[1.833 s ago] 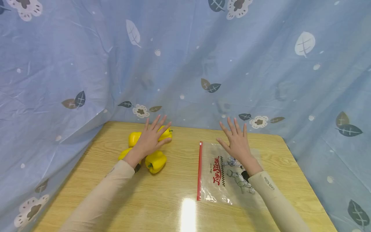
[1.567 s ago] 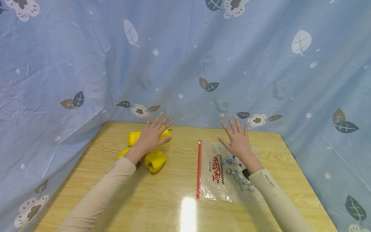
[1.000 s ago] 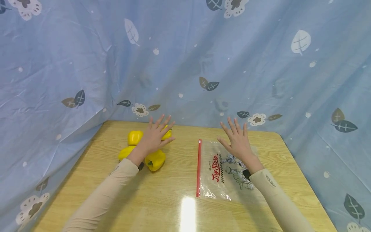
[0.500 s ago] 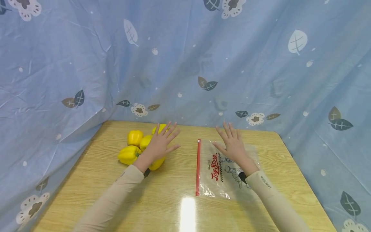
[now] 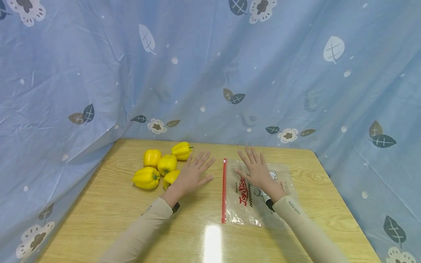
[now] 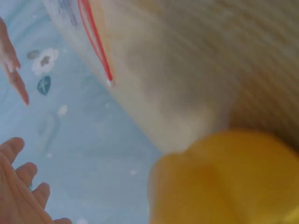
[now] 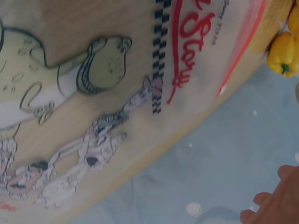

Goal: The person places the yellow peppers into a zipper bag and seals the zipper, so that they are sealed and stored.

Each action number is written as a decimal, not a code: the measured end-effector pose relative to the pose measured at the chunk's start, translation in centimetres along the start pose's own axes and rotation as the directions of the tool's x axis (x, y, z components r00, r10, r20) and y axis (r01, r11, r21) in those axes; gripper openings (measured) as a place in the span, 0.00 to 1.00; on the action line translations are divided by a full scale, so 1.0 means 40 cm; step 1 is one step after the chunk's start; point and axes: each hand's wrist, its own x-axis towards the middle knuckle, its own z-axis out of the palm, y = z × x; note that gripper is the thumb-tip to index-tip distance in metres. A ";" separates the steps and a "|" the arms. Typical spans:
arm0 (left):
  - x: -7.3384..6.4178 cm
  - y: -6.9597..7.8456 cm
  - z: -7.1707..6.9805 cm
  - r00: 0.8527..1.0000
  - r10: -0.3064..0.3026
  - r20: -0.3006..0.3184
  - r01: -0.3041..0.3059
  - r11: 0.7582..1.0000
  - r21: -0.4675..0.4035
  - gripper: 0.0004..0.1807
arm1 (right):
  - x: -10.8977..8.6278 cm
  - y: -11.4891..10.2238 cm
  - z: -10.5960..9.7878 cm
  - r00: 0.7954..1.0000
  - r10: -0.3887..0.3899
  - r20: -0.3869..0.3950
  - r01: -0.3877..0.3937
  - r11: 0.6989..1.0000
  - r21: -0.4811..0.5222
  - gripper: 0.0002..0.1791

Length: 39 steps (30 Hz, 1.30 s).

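Note:
Several yellow bell peppers (image 5: 146, 178) lie grouped on the left of the wooden table. My left hand (image 5: 190, 176) hovers just right of them with its fingers spread, holding nothing; its forearm side partly covers the nearest pepper (image 5: 170, 178). In the left wrist view a pepper (image 6: 224, 182) looms close and blurred. A clear zip bag (image 5: 237, 213) with a red slider strip and Toy Story print lies flat on the right. Over the bag, my right hand (image 5: 261, 175) hangs with spread fingers and holds nothing. It hides part of the printed figures.
The wooden table (image 5: 108, 219) has a bright light reflection near its front middle. A blue curtain (image 5: 204, 73) with leaf and flower prints hangs behind the table and along both sides.
My left hand has moved right and nearer to me, uncovering more of the peppers. The right hand has shifted left and slightly nearer. Peppers and bag stay put.

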 end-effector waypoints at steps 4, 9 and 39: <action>-0.002 0.015 0.027 1.000 0.000 0.020 0.001 1.000 -0.031 0.37 | -0.003 -0.011 0.013 0.997 0.021 0.075 -0.022 1.000 0.011 0.41; -0.003 0.023 0.051 0.997 -0.009 0.070 0.013 0.999 -0.051 0.37 | -0.005 -0.028 0.023 0.990 0.026 0.137 -0.032 0.999 0.041 0.41; 0.007 0.055 0.126 0.913 0.083 0.400 -0.054 0.995 -0.084 0.37 | -0.021 -0.073 0.113 0.936 0.055 0.348 -0.057 0.998 -0.005 0.43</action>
